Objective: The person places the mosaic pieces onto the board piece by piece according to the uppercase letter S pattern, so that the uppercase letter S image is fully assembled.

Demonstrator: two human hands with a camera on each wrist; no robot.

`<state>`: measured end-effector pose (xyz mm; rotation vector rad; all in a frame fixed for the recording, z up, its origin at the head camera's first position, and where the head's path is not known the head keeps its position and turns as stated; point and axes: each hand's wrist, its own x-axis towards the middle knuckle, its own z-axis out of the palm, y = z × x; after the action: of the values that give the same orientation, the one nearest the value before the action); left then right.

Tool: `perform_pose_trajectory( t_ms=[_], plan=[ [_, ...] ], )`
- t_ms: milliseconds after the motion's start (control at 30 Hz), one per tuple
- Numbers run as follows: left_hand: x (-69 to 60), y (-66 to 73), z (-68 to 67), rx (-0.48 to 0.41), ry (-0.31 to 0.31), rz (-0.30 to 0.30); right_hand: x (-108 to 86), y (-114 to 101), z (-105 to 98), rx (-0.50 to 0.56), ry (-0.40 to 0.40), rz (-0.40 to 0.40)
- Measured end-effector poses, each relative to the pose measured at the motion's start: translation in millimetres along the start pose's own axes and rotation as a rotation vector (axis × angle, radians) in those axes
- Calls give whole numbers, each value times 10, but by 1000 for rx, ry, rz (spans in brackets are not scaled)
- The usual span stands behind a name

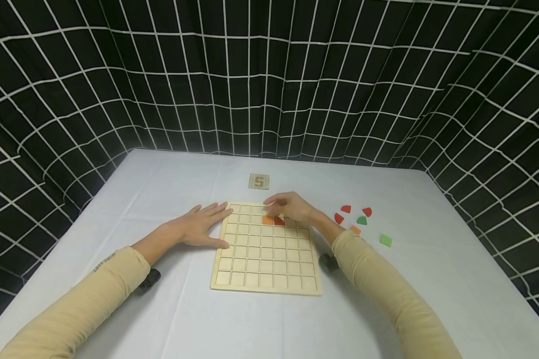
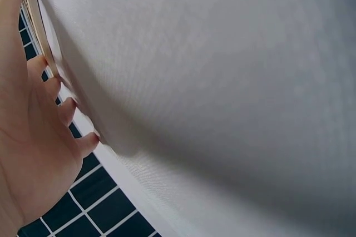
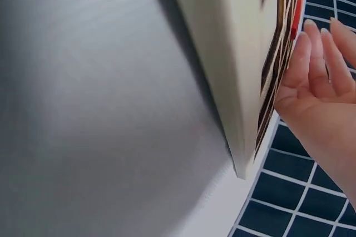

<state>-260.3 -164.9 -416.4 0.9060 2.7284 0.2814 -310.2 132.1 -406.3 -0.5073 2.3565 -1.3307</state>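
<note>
A pale wooden grid board [image 1: 266, 254] lies on the white table, with an orange square tile [image 1: 267, 220] and a red quarter-round tile [image 1: 279, 221] side by side in its upper rows. My left hand [image 1: 202, 225] is spread at the board's left edge, fingertips and thumb on the rim; the left wrist view shows the fingers [image 2: 67, 109] along that edge. Over the board's upper part, near these tiles, is my right hand [image 1: 291, 206] with bent fingers. In the right wrist view, the right hand's fingers [image 3: 317, 62] are loosely bent, with no piece visible between them and the thumb.
Loose red pieces [image 1: 346, 209], a green piece [image 1: 362, 220], an orange piece [image 1: 355, 230] and a light green square [image 1: 386, 240] lie right of the board. Behind the board sits a small square plate [image 1: 258, 181] with a figure on it. Black grid-patterned curtains [image 1: 269, 75] surround the table.
</note>
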Motion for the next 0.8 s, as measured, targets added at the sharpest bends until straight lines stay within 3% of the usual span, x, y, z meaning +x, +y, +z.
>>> perform_pose_trajectory(
  t_ms=[233, 433, 800],
  plan=[
    [-3, 10, 7, 9, -7, 1, -80, -40, -154, 138, 33, 57],
    [-7, 25, -19, 17, -14, -2, -222, -125, -386, 320, 54, 86],
    [-14, 20, -23, -13, -29, -11, -487, -60, -815, 374, 109, 121]
  ],
)
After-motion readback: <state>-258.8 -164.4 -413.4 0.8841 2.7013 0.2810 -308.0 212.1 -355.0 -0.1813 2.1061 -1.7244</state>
